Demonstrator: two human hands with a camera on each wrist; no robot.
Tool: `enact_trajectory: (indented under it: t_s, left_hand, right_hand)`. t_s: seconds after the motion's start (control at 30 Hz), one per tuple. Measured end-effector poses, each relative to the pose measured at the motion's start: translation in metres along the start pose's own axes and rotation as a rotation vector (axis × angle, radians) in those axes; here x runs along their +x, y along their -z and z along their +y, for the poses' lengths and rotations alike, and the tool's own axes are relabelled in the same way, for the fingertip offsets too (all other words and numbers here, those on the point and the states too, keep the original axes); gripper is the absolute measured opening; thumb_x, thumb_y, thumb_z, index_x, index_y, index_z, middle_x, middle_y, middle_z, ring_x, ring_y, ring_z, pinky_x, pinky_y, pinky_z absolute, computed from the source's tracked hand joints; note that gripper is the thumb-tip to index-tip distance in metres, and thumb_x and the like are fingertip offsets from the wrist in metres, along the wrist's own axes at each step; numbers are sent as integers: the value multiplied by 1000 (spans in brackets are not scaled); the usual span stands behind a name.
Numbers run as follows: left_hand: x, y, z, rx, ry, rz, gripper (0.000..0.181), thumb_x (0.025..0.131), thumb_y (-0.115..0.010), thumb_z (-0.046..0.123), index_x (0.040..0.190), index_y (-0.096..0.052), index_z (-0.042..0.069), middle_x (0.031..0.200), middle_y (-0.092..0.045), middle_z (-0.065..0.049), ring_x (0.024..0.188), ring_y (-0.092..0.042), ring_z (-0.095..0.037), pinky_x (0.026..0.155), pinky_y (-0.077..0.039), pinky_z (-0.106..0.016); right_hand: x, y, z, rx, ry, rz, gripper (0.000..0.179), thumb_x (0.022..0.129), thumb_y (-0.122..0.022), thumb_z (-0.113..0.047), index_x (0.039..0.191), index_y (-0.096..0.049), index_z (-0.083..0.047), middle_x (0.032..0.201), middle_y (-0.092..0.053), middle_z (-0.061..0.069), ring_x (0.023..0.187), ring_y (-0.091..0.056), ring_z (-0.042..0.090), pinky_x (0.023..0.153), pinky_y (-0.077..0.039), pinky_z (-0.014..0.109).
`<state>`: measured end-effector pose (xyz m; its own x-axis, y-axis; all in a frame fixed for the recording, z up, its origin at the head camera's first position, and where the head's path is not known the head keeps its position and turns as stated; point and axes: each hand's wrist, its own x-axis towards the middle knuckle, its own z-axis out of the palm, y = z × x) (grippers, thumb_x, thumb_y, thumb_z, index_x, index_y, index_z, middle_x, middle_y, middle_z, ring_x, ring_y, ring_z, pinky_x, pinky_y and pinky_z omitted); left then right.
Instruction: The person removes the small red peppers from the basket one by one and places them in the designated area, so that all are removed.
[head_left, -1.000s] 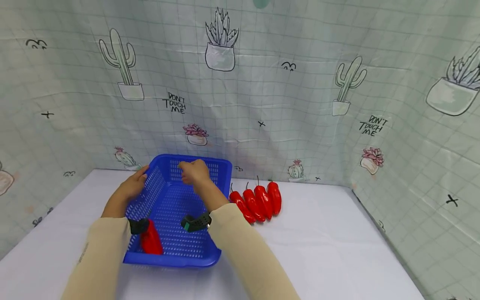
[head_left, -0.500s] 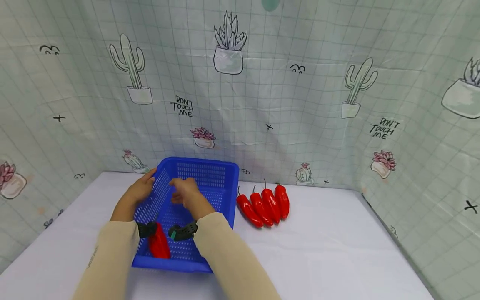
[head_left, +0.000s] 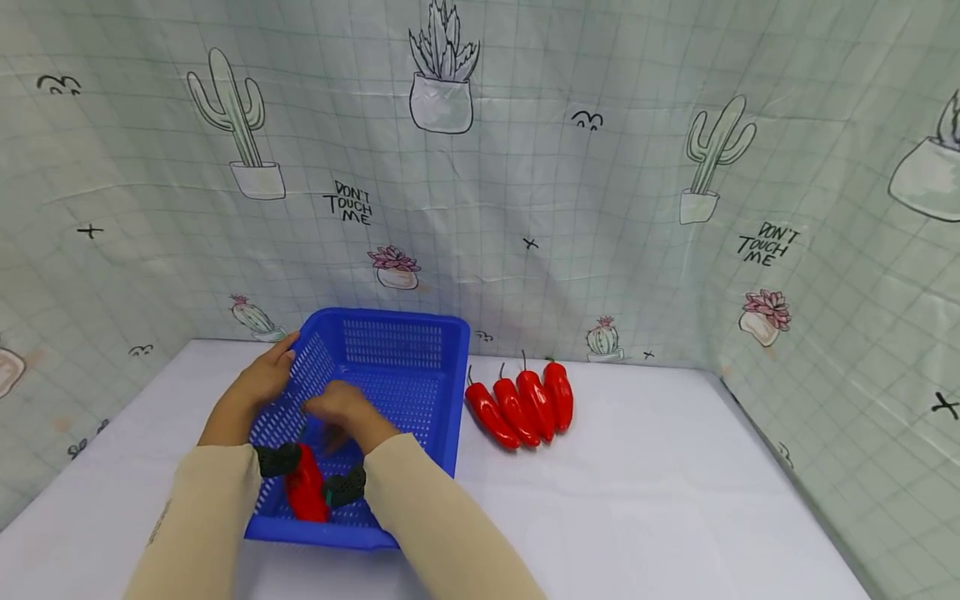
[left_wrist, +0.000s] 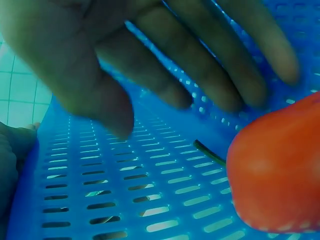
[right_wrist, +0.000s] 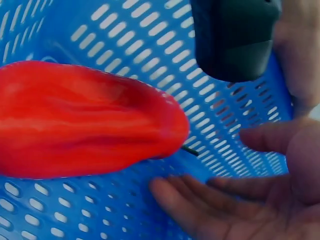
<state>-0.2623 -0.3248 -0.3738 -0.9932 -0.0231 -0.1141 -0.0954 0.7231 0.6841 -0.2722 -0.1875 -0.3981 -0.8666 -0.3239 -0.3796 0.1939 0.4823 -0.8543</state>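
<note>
My left hand holds the left rim of the blue slotted basket from outside. Inside lies a red pepper with a thin dark stem, in the near left corner and partly behind the left wrist strap. Over the basket floor, my right hand reaches in just beyond the stem end. In the right wrist view its thumb and fingers are spread, with a gap between them and the pepper. The left wrist view also shows this right hand, fingers apart, above the slotted wall.
Several more red peppers lie side by side on the white tabletop, just right of the basket. A patterned cloth hangs behind and at both sides of the table.
My right hand has moved from the basket's far end back toward the near left, closer to the pepper, and its fingers have opened. The left hand stays at the rim.
</note>
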Motion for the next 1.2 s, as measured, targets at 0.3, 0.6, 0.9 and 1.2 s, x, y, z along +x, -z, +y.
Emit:
enact_trajectory:
  t_s: [0.3, 0.6, 0.9, 1.2]
  left_hand:
    - [-4, 4, 5, -20, 19, 8, 52, 108, -15, 18, 154, -3, -1, 151, -14, -43, 136, -20, -63, 111, -19, -71]
    - [-1, 1, 2, 6, -6, 21, 51, 108, -17, 16, 153, -6, -5, 151, -14, -42, 136, -19, -63, 112, -16, -69]
    - [-2, 1, 2, 30, -35, 20, 51, 107, -16, 15, 152, -7, -8, 149, -14, -44, 137, -18, -63, 113, -15, -69]
    - [-2, 1, 4, 11, -16, 6, 52, 108, -15, 16, 153, -4, -6, 151, -12, -42, 138, -15, -62, 113, -14, -70]
  right_hand:
    - [-6, -4, -2, -2, -28, -279, 35, 91, -67, -16, 114, -56, 8, 86, -65, 24, 79, -69, 42, 79, -57, 54]
    - [-7, 6, -4, -276, -79, -590, 35, 100, -55, -33, 120, -63, -6, 81, -72, 19, 64, -67, 30, 53, -54, 33]
    - [-10, 9, 0, -438, -115, -621, 40, 105, -36, -38, 120, -59, -9, 83, -75, 16, 64, -57, 24, 57, -45, 32]
    - [-16, 12, 2, -332, -257, -687, 53, 103, -42, -41, 88, -72, -1, 62, -62, 16, 48, -57, 24, 44, -49, 31]
